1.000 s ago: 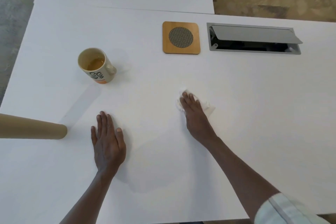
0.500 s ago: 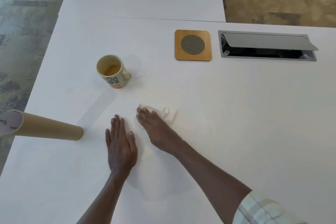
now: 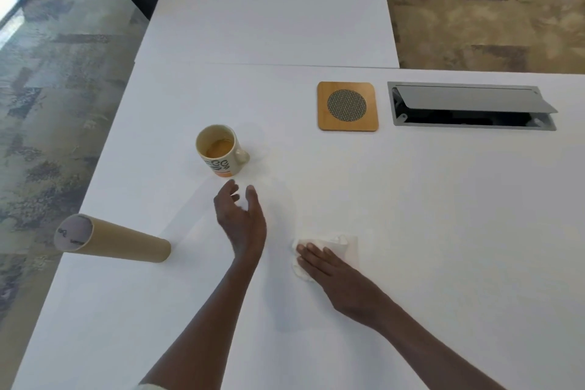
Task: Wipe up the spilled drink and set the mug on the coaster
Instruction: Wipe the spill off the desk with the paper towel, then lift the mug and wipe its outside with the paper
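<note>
A cream mug [image 3: 220, 150] with a dark pattern and an orange base stands upright on the white table [image 3: 443, 215], with brown drink inside. My left hand [image 3: 240, 218] hovers just in front of the mug, lifted off the table, fingers curled apart and holding nothing. My right hand [image 3: 329, 266] lies flat on a crumpled white tissue [image 3: 342, 242], pressing it to the table to the right of the left hand. A square wooden coaster [image 3: 347, 106] with a round mesh centre sits farther back, right of the mug. No spilled liquid is plainly visible on the white surface.
A brown cardboard tube [image 3: 114, 242] lies at the table's left edge, its end overhanging. A grey cable hatch [image 3: 471, 108] with its lid propped open sits right of the coaster. A second white table [image 3: 269, 6] adjoins at the back. Carpeted floor surrounds them.
My left hand has lifted off the table and moved forward toward the mug. My right hand has slid the tissue back to the right, away from the left hand.
</note>
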